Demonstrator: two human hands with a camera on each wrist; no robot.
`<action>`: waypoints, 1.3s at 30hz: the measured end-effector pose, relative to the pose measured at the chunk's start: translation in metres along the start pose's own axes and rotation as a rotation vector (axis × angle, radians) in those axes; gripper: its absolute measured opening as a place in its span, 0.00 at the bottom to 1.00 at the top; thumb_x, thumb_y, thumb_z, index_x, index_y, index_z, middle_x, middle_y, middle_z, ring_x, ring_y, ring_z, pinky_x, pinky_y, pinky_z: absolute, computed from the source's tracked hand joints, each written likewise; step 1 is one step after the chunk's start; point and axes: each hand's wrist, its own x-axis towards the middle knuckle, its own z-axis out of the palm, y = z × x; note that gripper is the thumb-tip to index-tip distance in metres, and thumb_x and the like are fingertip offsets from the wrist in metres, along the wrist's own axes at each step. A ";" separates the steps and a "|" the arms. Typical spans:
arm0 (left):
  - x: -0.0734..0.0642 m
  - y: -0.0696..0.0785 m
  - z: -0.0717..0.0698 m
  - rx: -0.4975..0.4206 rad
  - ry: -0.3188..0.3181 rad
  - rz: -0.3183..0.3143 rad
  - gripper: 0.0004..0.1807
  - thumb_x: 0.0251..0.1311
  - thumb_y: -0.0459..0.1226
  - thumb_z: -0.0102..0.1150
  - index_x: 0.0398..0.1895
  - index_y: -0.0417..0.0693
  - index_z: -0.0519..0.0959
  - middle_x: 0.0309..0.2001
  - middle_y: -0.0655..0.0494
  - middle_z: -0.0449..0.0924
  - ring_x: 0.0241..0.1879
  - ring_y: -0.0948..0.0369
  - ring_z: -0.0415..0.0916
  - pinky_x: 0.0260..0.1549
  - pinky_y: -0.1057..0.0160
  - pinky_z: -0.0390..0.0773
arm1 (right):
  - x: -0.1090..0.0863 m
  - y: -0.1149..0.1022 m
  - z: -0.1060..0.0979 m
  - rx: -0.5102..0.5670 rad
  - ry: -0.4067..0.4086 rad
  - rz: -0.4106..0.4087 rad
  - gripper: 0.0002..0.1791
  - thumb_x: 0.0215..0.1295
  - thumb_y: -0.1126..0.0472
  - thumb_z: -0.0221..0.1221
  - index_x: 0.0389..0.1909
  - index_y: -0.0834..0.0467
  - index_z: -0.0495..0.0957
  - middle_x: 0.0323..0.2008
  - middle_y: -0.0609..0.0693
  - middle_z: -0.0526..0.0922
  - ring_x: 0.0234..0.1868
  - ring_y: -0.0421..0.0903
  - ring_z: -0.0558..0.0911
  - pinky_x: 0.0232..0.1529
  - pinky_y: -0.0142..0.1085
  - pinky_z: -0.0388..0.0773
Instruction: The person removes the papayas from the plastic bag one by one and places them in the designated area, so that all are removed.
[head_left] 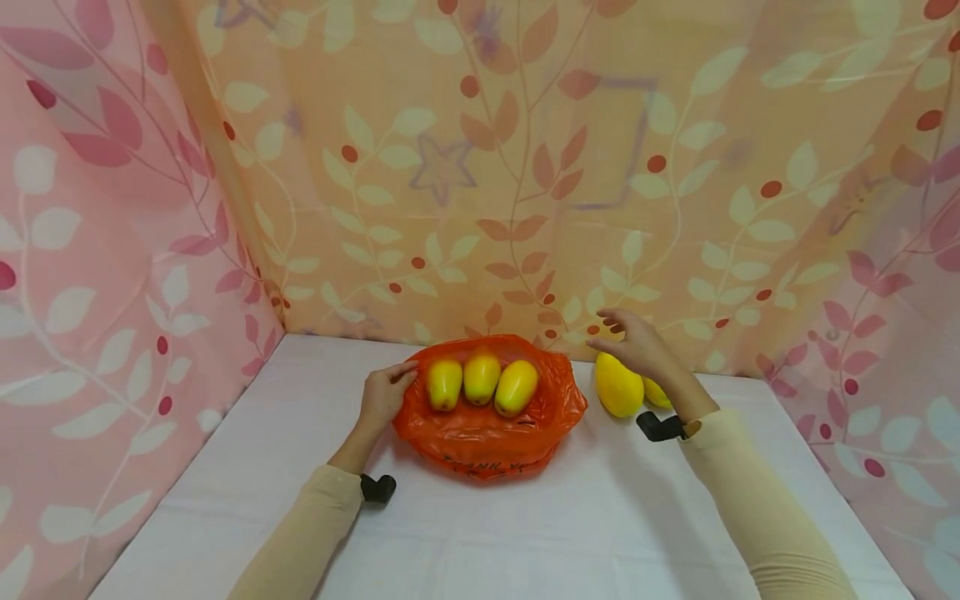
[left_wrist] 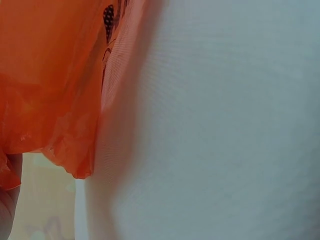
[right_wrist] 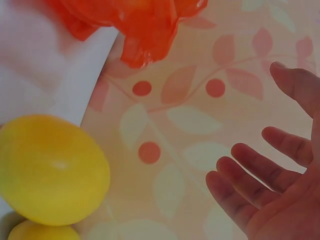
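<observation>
An orange-red plastic bag point(head_left: 480, 446) with dark printed lettering lies spread on the table, its mouth facing up. Three yellow mangoes rest side by side in it, one of them the middle mango point(head_left: 482, 379). My left hand point(head_left: 382, 400) pinches the bag's left rim; in the left wrist view the film point(left_wrist: 50, 100) hangs down beside the white cloth. At the right, my right hand point(head_left: 637, 343) is raised with nothing in it, fingers point(right_wrist: 257, 172) spread and relaxed. Just below it lies a larger yellow mango point(head_left: 619, 390), with another yellow fruit point(head_left: 656, 393) partly hidden behind the wrist.
The white cloth-covered table point(head_left: 585, 533) stretches toward me. A floral curtain point(head_left: 450, 208) rises right behind the bag and fruit, and pink patterned curtains point(head_left: 97, 275) stand at both sides. Black wrist mounts point(head_left: 378, 489) sit on both forearms.
</observation>
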 end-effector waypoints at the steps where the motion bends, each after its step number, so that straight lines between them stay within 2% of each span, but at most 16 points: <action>1: 0.000 0.000 0.000 0.002 0.001 0.001 0.15 0.64 0.34 0.60 0.52 0.41 0.83 0.52 0.41 0.82 0.61 0.45 0.74 0.62 0.47 0.72 | 0.001 -0.003 0.001 0.001 -0.004 -0.012 0.38 0.65 0.48 0.61 0.70 0.62 0.61 0.64 0.66 0.69 0.63 0.64 0.69 0.61 0.59 0.72; 8: 0.000 0.000 0.001 0.010 0.003 0.009 0.15 0.64 0.35 0.60 0.52 0.42 0.83 0.52 0.41 0.83 0.60 0.45 0.75 0.62 0.47 0.73 | 0.002 -0.022 0.011 -0.005 -0.023 -0.124 0.36 0.64 0.50 0.62 0.68 0.63 0.64 0.63 0.66 0.70 0.62 0.65 0.71 0.59 0.59 0.74; 13: 0.000 0.002 0.001 0.017 0.001 0.014 0.15 0.64 0.35 0.60 0.52 0.41 0.83 0.52 0.41 0.83 0.61 0.45 0.75 0.62 0.47 0.72 | 0.002 -0.036 0.019 -0.021 -0.044 -0.161 0.37 0.63 0.48 0.64 0.68 0.61 0.66 0.64 0.63 0.71 0.62 0.64 0.71 0.60 0.59 0.73; 18: 0.000 0.002 0.001 0.018 0.004 0.019 0.15 0.64 0.34 0.60 0.52 0.41 0.83 0.52 0.42 0.83 0.61 0.45 0.75 0.62 0.47 0.73 | 0.004 -0.048 0.027 -0.032 -0.073 -0.239 0.34 0.63 0.51 0.64 0.68 0.57 0.67 0.60 0.60 0.74 0.60 0.61 0.72 0.58 0.57 0.75; 24: -0.001 0.001 0.001 0.014 0.014 0.021 0.14 0.63 0.35 0.61 0.51 0.42 0.84 0.51 0.42 0.83 0.60 0.46 0.76 0.61 0.47 0.74 | 0.010 -0.056 0.040 -0.072 -0.091 -0.324 0.32 0.62 0.54 0.65 0.65 0.61 0.68 0.60 0.60 0.75 0.58 0.58 0.75 0.58 0.52 0.77; 33: -0.001 0.000 0.002 0.008 0.018 0.013 0.14 0.63 0.35 0.61 0.51 0.42 0.84 0.51 0.42 0.83 0.60 0.46 0.76 0.61 0.47 0.74 | 0.016 -0.064 0.054 -0.145 -0.172 -0.328 0.32 0.61 0.53 0.66 0.64 0.58 0.71 0.65 0.60 0.71 0.63 0.60 0.71 0.62 0.58 0.71; 39: -0.001 0.000 0.002 0.025 0.016 0.027 0.14 0.63 0.34 0.61 0.51 0.41 0.83 0.51 0.41 0.83 0.60 0.46 0.76 0.60 0.47 0.74 | 0.018 -0.063 0.065 -0.166 -0.229 -0.299 0.34 0.60 0.53 0.66 0.67 0.56 0.69 0.66 0.59 0.69 0.64 0.60 0.70 0.63 0.56 0.72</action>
